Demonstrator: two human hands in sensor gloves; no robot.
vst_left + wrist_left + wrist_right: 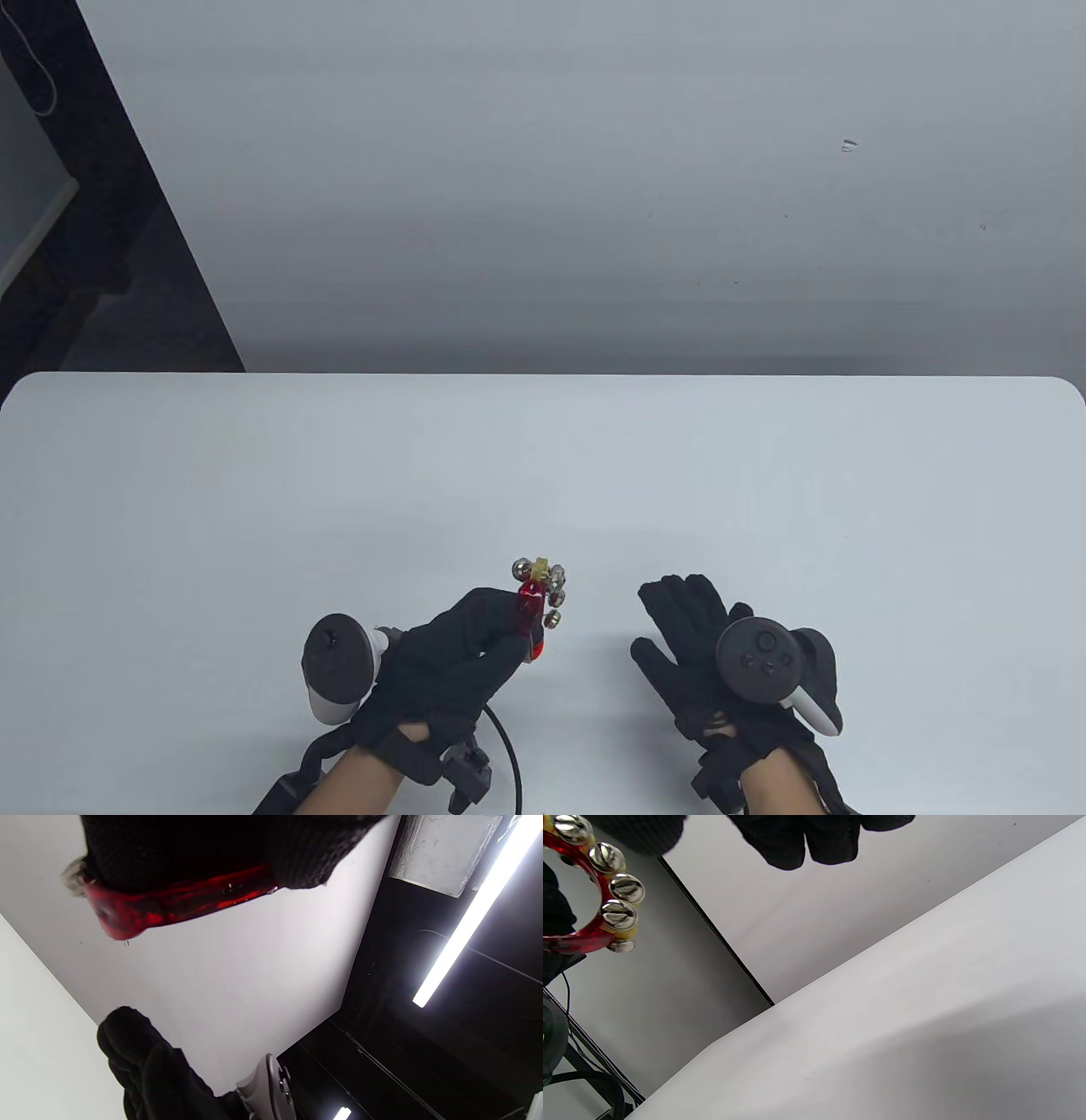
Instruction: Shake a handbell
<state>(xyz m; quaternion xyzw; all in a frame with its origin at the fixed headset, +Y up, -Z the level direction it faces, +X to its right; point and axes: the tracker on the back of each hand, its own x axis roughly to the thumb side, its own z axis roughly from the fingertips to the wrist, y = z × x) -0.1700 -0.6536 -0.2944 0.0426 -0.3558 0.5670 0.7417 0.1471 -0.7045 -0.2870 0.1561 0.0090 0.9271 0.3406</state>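
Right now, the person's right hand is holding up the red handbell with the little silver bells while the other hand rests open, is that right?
Not quite: it is the left hand that grips the red handbell, as the table view shows. The right hand holds nothing, its fingers spread open. The rest stands: the handbell is red with small silver bells, seen clearly in the right wrist view.

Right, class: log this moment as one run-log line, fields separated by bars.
left hand: holds red handbell off the table | right hand: empty, fingers spread | step: shaking

handbell [536,598] handle hidden in left hand [458,662], forearms cut off
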